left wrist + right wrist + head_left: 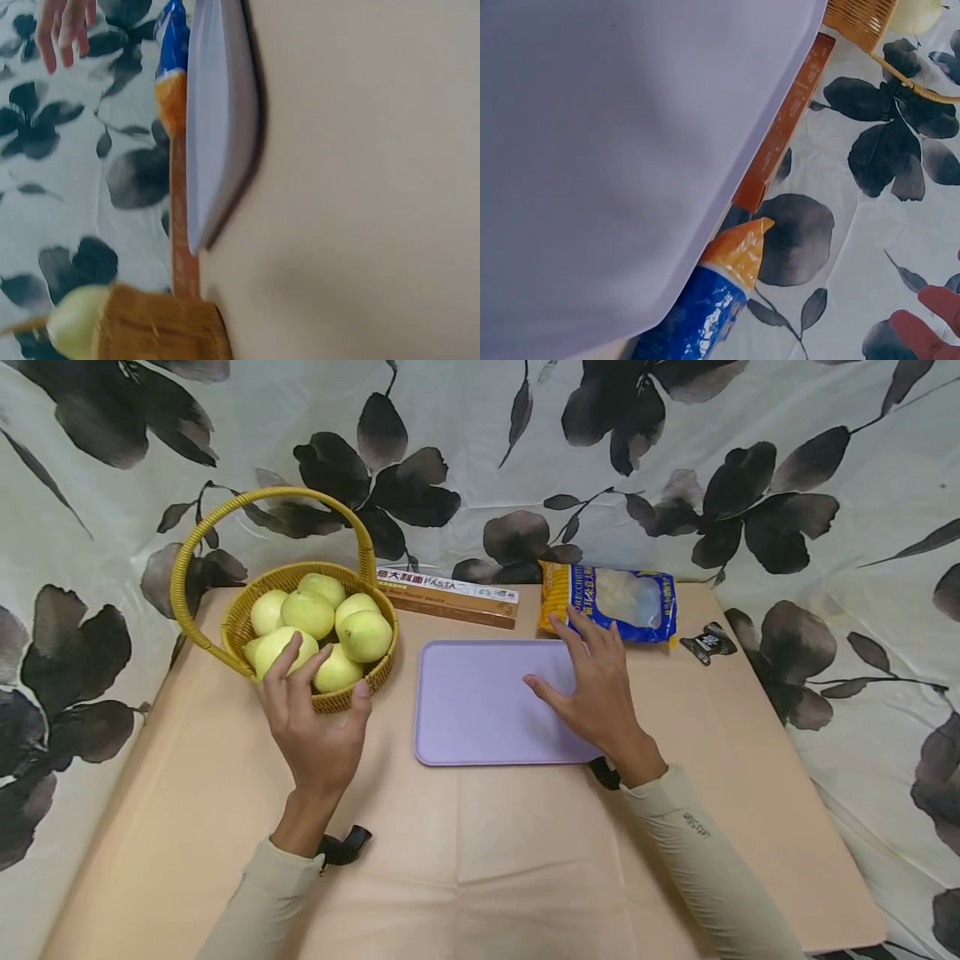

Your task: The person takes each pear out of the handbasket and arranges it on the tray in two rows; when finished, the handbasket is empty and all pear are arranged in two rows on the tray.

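My left hand (318, 735) holds nothing, its thumb well away from the fingers, which bend a little and stand apart; from my head view the fingertips overlap the near side of the yellow basket (384, 675) and the pale fruit (307, 612) in it, though I cannot tell whether they touch; the left wrist view gives me no look at that hand's own fingers. My right hand (596, 697) is likewise empty, fingers spread and thumb out to the side, raised over the right part of the purple tray (480, 702); its fingertips overlap the near edge of the blue and yellow bag (630, 602) in the head view, but the left wrist view shows them up in the air. The basket stands upright to the left of the tray on the table (465, 860), its tall handle arching over toward the back, the fruit heaped inside; the tray lies flat at the middle; behind it, the long pasta box (450, 600) sits between the basket and the bag; a small dark packet (708, 643) lies just right of the bag.
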Demonstrator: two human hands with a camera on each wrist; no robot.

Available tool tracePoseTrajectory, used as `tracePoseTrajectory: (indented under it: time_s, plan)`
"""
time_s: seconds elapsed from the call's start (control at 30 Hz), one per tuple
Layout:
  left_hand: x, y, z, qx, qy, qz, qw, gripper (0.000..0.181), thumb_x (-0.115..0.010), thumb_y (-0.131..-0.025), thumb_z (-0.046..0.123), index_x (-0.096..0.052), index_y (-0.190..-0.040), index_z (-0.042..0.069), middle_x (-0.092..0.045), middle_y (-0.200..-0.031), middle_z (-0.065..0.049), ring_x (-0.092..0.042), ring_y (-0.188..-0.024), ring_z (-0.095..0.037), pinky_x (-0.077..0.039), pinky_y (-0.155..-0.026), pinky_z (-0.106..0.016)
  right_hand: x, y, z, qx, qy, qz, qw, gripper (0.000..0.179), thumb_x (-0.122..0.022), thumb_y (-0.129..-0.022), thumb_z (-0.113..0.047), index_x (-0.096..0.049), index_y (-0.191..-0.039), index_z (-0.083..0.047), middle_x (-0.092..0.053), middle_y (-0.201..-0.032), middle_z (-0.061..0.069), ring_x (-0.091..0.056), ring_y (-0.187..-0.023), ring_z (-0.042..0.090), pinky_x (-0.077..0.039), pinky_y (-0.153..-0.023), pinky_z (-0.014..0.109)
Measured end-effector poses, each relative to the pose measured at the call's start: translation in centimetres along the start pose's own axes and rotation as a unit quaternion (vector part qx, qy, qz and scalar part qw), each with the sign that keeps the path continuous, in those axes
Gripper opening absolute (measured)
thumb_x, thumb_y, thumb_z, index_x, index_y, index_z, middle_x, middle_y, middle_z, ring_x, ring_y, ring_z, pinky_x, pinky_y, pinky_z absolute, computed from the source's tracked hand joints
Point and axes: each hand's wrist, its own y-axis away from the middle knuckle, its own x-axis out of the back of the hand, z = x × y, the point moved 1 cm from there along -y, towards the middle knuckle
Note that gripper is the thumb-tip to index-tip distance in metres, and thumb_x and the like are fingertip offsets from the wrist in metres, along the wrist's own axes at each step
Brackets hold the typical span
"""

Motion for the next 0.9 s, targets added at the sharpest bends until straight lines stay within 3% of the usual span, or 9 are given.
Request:
tracePoseTrajectory:
  time_s: [0.2, 0.37, 0.6, 0.73, 0.9]
  plan:
    - [2.2, -0.3, -0.6, 0.084, 0.012, 0.049, 0.9952, 0.045, -0.074, -0.084, 0.004, -0.068, -0.128, -0.005, -0.047, -0.155, -0.024, -0.040, -0.148, -0.031, -0.035, -0.123, -0.040, -0.7, -0.3, -0.5, 0.018, -0.009, 0.007, 0.9998, 0.083, -0.085, -0.086, -0.047, -0.054, -0.154, -0.012, -0.047, -0.163, 0.019, -0.043, -0.152, 0.042, -0.018, -0.129, 0.071]
    - [3.3, -0.2, -1.4, 0.163, 0.022, 0.064, 0.9842, 0.050, -0.076, -0.085, 0.006, -0.065, -0.134, -0.003, -0.040, -0.162, -0.017, -0.033, -0.155, -0.021, -0.037, -0.117, -0.038, -1.1, -0.5, -1.1, 0.022, -0.023, 0.004, 0.9995, 0.084, -0.085, -0.086, -0.047, -0.052, -0.157, -0.014, -0.048, -0.163, 0.018, -0.044, -0.152, 0.039, -0.017, -0.130, 0.070]
    - [3.7, 0.2, -3.5, 0.235, 0.055, 0.050, 0.9692, 0.058, -0.079, -0.086, 0.012, -0.063, -0.142, 0.007, -0.037, -0.166, -0.013, -0.032, -0.158, -0.020, -0.040, -0.123, -0.054, -1.7, -0.8, -2.0, 0.033, -0.036, 0.006, 0.9988, 0.083, -0.086, -0.087, -0.047, -0.053, -0.156, -0.014, -0.048, -0.164, 0.016, -0.046, -0.150, 0.037, -0.016, -0.131, 0.070]
    - [3.8, 0.4, -4.5, 0.269, 0.069, 0.030, 0.9602, 0.062, -0.081, -0.088, 0.011, -0.060, -0.146, 0.010, -0.034, -0.168, -0.011, -0.035, -0.157, -0.022, -0.043, -0.121, -0.054, -2.1, -0.9, -2.4, 0.042, -0.042, 0.006, 0.9982, 0.082, -0.085, -0.087, -0.047, -0.053, -0.156, -0.014, -0.048, -0.164, 0.015, -0.047, -0.150, 0.037, -0.015, -0.131, 0.069]
    - [3.6, 1.1, -7.5, 0.298, 0.096, 0.002, 0.9497, 0.069, -0.082, -0.091, 0.011, -0.053, -0.152, 0.016, -0.030, -0.170, -0.006, -0.039, -0.153, -0.026, -0.044, -0.121, -0.054, -2.5, -1.2, -3.1, 0.048, -0.054, 0.000, 0.9974, 0.084, -0.085, -0.088, -0.046, -0.050, -0.158, -0.015, -0.046, -0.166, 0.013, -0.046, -0.152, 0.034, -0.013, -0.132, 0.067]
